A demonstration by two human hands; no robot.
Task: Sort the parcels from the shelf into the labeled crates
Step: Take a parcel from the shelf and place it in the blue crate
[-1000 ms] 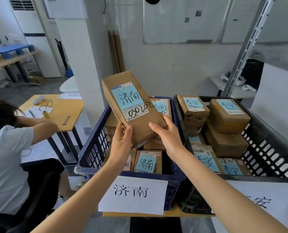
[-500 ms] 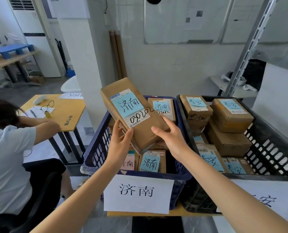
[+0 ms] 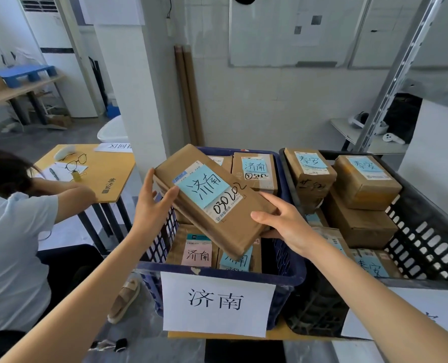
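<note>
One parcel [image 3: 233, 231] over blue crate [image 3: 289, 277]; left hand [image 3: 149, 213], right hand [image 3: 285, 226] hold edges.

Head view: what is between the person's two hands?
A brown parcel with a blue note, held by the left hand and right hand over the blue crate; the head view shows it.
</note>
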